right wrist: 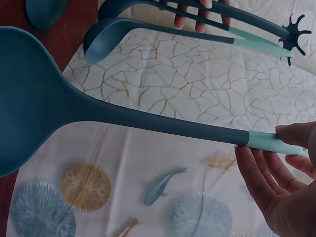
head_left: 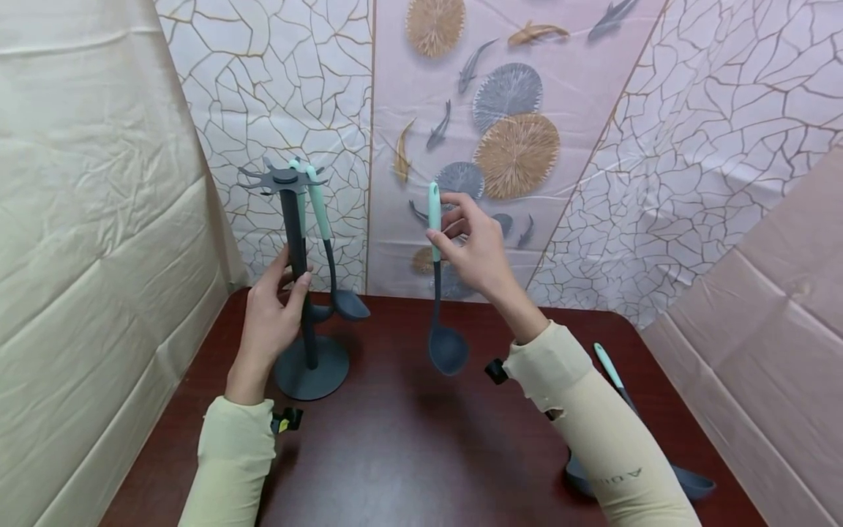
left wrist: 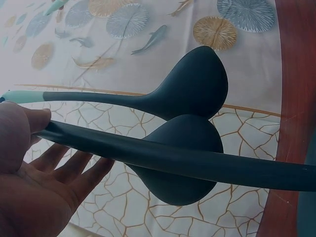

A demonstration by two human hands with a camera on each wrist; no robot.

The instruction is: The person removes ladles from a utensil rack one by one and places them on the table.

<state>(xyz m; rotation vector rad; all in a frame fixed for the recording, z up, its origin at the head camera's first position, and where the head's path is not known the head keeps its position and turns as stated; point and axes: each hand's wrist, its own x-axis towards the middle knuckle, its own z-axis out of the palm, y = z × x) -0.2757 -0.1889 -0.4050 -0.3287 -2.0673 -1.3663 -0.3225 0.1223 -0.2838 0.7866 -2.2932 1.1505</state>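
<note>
1. We're at the stand (head_left: 311, 348) now, at nine o'clock from the raised ladle (head_left: 449, 351), with the left hand (head_left: 271, 318) wrapped round its post!
2. We spot its load: two hanging ladles, the outer ladle (head_left: 351, 306) and inner ladle (head_left: 320, 314), mint handles up at the hooks, bowls low.
3. We see the right hand (head_left: 477, 245) pinching the raised ladle's mint handle, its bowl at six o'clock, above the table (head_left: 395, 461).
4. And at four o'clock, we find more utensils (head_left: 693, 483) on the table, partly hidden by the right sleeve (head_left: 602, 428).
</note>
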